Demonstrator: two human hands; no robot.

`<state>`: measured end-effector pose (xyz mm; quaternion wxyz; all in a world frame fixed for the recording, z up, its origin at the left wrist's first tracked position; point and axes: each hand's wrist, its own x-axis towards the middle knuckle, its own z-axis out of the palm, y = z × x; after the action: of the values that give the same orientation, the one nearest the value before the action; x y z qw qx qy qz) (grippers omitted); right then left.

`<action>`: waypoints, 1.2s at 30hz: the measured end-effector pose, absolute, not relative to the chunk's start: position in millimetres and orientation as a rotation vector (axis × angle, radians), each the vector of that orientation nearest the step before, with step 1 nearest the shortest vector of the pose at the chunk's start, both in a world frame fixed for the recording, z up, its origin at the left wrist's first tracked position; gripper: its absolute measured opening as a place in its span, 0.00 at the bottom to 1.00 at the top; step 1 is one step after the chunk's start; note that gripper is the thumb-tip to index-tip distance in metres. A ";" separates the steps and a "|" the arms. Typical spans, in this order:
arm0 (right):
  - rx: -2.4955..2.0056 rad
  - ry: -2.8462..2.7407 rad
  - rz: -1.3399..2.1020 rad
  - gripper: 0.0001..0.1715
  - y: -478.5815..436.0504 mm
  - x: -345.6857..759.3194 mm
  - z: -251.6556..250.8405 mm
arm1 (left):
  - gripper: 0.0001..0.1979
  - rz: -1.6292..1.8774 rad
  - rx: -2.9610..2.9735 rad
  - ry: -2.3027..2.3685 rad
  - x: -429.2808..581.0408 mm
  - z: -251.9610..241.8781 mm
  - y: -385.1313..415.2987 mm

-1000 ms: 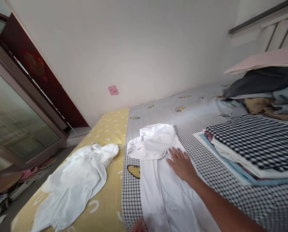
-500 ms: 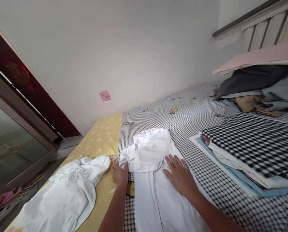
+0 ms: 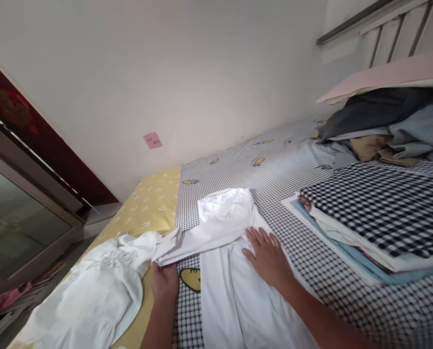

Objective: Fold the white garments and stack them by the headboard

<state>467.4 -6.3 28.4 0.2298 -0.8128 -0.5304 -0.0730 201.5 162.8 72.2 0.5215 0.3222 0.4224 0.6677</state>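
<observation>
Broadly, you face a plain off-white wall [image 3: 219, 72], with a black-and-white checked sheet with yellow motifs [image 3: 281, 150] spread below it and a mustard-yellow cloth with white arch marks [image 3: 158, 189] along its left edge. To your right sits a flat stack of folded clothes topped by black-and-white checked fabric [image 3: 379, 208]; behind it lies a loose heap of dark grey, tan and grey-blue clothes [image 3: 376, 121]. On the checked sheet, directly before you, lies a white long-sleeved fabric garment [image 3: 219, 291], its long axis running away from you toward the wall. A crumpled white garment [image 3: 92, 286] lies on the yellow cloth, slanting toward your near left. The long white sleeve [image 3: 194, 242] crosses the first garment and points left, cuff outermost. Your hands are well apart: your right hand [image 3: 269, 257] rests flat on the garment, fingers slightly spread, while your left hand [image 3: 164, 281] holds the cuff, its fingertips hidden by cloth. Smallest is a pink card [image 3: 152, 140] on the wall.
</observation>
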 end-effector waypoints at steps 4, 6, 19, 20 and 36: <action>-2.255 -1.458 -0.206 0.35 -5.2 467.2 28.1 | 0.28 1.609 0.426 0.721 172.1 64.0 134.2; -2.262 -1.464 -0.214 0.34 -5.1 467.3 28.5 | 0.31 1.592 0.291 0.642 167.2 61.2 123.5; -2.258 -1.484 -0.317 0.31 -5.2 472.1 22.2 | 0.33 1.565 0.993 1.215 205.0 66.6 86.7; -2.262 -1.484 -0.319 0.31 -5.0 472.4 21.7 | 0.35 1.568 1.085 1.258 206.0 64.6 86.0; -2.253 -1.499 -0.333 0.29 -7.2 475.5 21.2 | 0.26 1.539 0.799 1.747 218.6 67.3 103.5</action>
<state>475.5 -7.2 21.2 0.2060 -0.8087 -0.5379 -0.1195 218.6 103.5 67.3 0.3335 0.3060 0.6691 0.5894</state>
